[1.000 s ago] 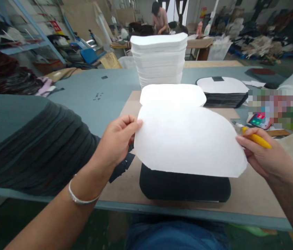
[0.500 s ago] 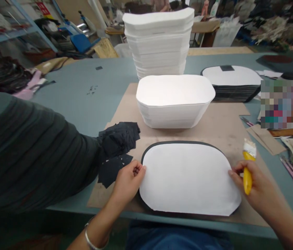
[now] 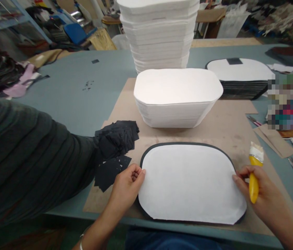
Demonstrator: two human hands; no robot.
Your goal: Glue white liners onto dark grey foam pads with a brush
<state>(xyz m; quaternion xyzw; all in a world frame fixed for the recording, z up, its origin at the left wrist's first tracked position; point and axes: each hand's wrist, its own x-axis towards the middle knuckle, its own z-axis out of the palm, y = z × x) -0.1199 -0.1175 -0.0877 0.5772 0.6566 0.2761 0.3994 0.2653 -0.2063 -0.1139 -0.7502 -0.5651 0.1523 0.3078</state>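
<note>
The top of the tall white stack [image 3: 159, 38] is cut off by the upper border, and a pixelated patch [image 3: 290, 102] hides what lies at the right. Of the bracelet [image 3: 81, 239] we see only a part. Our left hand [image 3: 128, 182] pinches the left edge of the white sheet [image 3: 190, 184], its curled fingers partly hidden. Our right hand [image 3: 263, 192] is closed around the yellow brush [image 3: 253, 184], with the thumb at the sheet's right edge. The sheet lies flat upon a black panel [image 3: 181, 143], near the front of the blue-green table [image 3: 65, 76]. Brown board [image 3: 125, 104] covers part of this surface. In the room behind, we notice a pale bin [image 3: 231, 28], which is blurred.
</note>
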